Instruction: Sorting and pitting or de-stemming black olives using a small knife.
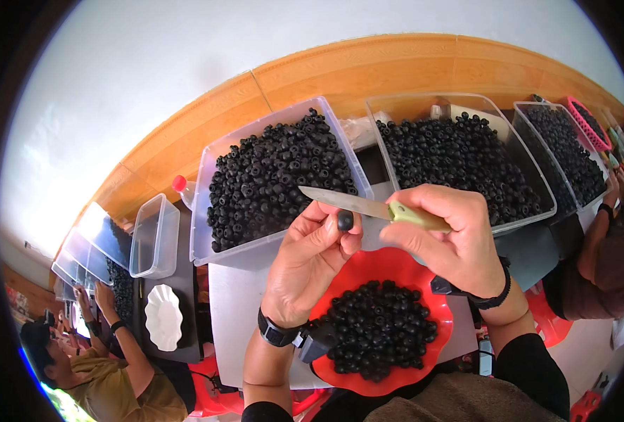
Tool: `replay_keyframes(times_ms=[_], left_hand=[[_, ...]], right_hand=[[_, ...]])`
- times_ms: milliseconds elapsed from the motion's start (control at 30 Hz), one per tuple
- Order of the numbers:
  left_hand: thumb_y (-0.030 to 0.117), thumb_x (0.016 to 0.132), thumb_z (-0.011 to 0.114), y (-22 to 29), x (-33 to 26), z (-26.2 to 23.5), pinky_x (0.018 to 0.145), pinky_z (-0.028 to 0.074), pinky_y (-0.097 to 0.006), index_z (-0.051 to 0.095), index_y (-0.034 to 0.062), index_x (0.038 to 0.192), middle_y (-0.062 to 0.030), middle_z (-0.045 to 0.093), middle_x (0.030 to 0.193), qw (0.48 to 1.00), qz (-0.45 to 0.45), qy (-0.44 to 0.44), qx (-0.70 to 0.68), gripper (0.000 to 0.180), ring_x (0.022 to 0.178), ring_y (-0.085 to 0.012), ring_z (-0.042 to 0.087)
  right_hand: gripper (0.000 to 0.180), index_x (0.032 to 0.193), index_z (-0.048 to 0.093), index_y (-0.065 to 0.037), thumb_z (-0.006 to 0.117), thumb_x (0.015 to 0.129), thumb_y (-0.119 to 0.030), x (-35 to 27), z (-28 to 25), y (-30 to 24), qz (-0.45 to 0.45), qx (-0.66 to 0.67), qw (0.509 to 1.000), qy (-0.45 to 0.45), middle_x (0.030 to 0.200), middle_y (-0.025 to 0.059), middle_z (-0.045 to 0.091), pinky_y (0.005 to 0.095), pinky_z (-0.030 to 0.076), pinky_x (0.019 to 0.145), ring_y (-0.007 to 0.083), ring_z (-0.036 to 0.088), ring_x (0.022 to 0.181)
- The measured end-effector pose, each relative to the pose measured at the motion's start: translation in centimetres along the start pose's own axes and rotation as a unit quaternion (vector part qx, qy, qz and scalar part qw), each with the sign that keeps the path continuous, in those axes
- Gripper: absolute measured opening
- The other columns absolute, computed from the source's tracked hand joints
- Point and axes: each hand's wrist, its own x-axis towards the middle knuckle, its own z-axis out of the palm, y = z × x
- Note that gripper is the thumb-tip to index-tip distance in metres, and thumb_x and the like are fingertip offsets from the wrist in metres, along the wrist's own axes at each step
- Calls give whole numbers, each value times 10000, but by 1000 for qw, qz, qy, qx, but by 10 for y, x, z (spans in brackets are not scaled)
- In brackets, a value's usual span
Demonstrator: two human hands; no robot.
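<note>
My left hand (313, 250) pinches a small black rounded piece (345, 220) between its fingertips; it looks like a rubber part, but its exact kind I cannot make out. In my right hand (452, 232) is a paring knife (419, 217) with a pale green handle. Its blade points left and lies just above the black piece; whether they touch I cannot tell. Below both hands stands a red wavy-rimmed bowl (435, 281) holding a heap of similar black pieces (378, 330). Beyond my left hand, a clear plastic bin (201, 211) is full of ring-like black pieces (277, 176).
A second clear bin (547, 190) of black pieces stands at the far right, with another bin (519, 126) beyond it. To the left are an empty clear container (153, 239), a white wavy dish (163, 316) and a red-capped bottle (179, 184). People work at both sides.
</note>
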Motion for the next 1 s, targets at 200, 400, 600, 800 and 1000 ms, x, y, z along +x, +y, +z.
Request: replay_keyframes(times_ms=[200,400,600,800,1000], left_hand=[[46,883,604,0,-8,20,759,463,-249,484,51,1147,-54,581,1015,997,-54,2,56,290,820,-113,543],[58,886,609,-5,-8,22,725,443,-220,479,72,1120,-33,590,980,994,-88,-32,65,268,796,-95,526],[90,881,611,-2,-14,22,700,455,-232,502,52,1087,-55,587,972,991,-65,5,120,236,881,-161,584],[45,926,515,49,-2,-18,852,466,-251,471,-54,1233,-161,558,1163,932,263,176,180,325,967,-157,572],[57,905,529,47,-8,-3,883,439,-285,504,-46,1218,-164,580,1138,915,262,167,258,330,985,-185,579]], right_hand=[[183,926,644,-2,724,809,-119,-2,2,-2,61,102,986,-114,749,17,645,184,403,535,33,530,621],[152,909,636,13,651,877,-134,-2,3,-2,156,288,933,-147,747,-1,632,185,402,574,30,515,641],[143,849,617,-16,632,887,-154,-7,5,5,163,236,950,-123,701,-27,562,178,353,539,23,465,615],[145,821,593,-23,645,877,-146,-1,3,2,188,248,948,-66,650,-73,447,170,274,488,-2,365,565],[213,821,617,-7,633,866,-214,3,2,5,196,207,955,-75,690,-32,494,180,282,504,27,389,569]])
